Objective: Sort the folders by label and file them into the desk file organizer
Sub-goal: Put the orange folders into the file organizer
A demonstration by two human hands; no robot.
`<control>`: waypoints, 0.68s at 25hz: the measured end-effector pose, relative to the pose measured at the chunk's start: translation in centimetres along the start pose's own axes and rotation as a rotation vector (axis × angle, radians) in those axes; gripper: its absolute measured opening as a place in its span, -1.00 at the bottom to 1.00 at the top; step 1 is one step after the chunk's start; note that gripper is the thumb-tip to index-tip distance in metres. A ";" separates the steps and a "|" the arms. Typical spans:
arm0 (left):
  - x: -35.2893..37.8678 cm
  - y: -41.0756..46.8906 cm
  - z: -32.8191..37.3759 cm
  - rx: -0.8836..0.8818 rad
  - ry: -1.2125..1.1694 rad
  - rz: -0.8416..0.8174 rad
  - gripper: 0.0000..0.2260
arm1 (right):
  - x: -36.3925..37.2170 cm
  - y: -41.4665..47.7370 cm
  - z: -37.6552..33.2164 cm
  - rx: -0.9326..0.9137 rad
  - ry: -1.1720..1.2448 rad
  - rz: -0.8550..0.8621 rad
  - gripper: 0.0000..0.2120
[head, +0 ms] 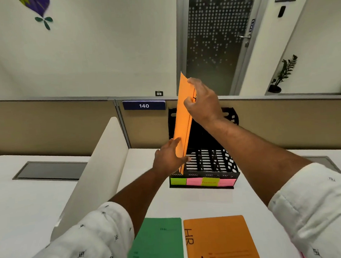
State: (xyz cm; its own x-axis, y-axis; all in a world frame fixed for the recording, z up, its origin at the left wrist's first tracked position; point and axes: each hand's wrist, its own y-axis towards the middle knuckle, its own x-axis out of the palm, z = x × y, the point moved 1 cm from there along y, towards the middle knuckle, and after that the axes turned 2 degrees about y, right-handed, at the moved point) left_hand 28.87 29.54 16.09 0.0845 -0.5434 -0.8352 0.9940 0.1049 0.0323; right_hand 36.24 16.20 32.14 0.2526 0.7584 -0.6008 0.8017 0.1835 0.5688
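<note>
Desk panel: at the far left we see a grey recessed panel (48, 171) set into the white desk (20, 207).
Divider: to its right a white divider (92, 173) stands on edge, running from near us back to the beige partition (65, 123).
Left hand: our left hand (168, 159) holds the upright orange folder (182, 124) low down. The fingers lie straight along its left face and the thumb hooks across its near edge, so the folder is nipped between them.
Number plate: a blue plate reading 140 (144, 106) sits on the partition, just left of the folder's top.
Green folder: a green folder (158, 245) lies flat at the desk's near edge, partly under our left sleeve (83, 244).
Upright orange folder: it stands nearly vertical, its top leaning slightly right. Its lower end is down in the left end of the black mesh file organizer (211, 162); we take that for the leftmost slot.
Organizer labels: a strip of sticky labels (202, 181) runs along the organizer's front in green, pink, yellow and pink. We cannot read the writing.
Right hand: our right hand (203, 101) pinches the folder's top edge, thumb on the near side and fingers curled over the top.
HR folder: an orange folder marked HR (220, 241) lies flat just beside the green one, apart from it by a thin gap.
Door: a frosted glass door (216, 40) stands behind the partition.
Plant: a potted plant (282, 76) sits at the far right, well apart from the desk.
</note>
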 end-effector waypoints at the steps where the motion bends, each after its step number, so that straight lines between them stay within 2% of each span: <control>1: 0.2 0.6 -0.4 -0.007 0.002 -0.004 -0.20 | 0.6 0.0 0.3 -0.014 0.001 -0.005 -0.50; 5: 1.3 3.2 -2.4 -0.045 0.012 -0.013 -0.19 | 4.1 -0.6 2.0 -0.080 0.011 -0.002 -0.50; 14: 4.0 5.1 -5.7 -0.122 -0.014 -0.020 -0.22 | 8.1 -3.0 3.7 -0.109 -0.010 -0.007 -0.51; 17: 4.6 4.9 -6.0 -0.135 -0.014 -0.026 -0.24 | 9.0 -4.1 4.2 -0.095 -0.105 -0.101 -0.50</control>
State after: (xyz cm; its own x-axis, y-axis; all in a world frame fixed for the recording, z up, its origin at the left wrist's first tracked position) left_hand 33.71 32.54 9.09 0.0605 -0.5591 -0.8269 0.9775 0.2010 -0.0644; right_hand 37.51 19.66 22.07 0.2326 0.6645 -0.7102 0.7724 0.3175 0.5501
